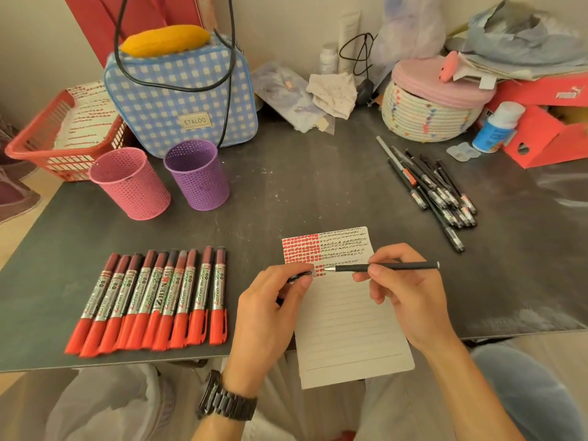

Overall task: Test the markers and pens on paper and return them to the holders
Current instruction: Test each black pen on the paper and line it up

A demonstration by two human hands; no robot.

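A lined sheet of paper (346, 326) lies at the table's front edge, its top covered with red and black test marks. My right hand (404, 288) holds a slim black pen (401, 266) level above the sheet, tip pointing left. My left hand (270, 307) pinches the pen's cap (302, 275) just left of the tip; the two are apart. A row of several red markers (152, 300) lies at the front left. A pile of black pens (436, 192) lies at the right. A pink holder (133, 186) and a purple holder (199, 176) stand upright behind the markers.
A blue checked bag (178, 100) stands behind the holders, a red basket (41, 144) to its left. A woven basket with a pink lid (426, 113), a white bottle (496, 128) and red boxes (541, 135) crowd the back right. The paper overhangs the dark table's edge (95, 361).
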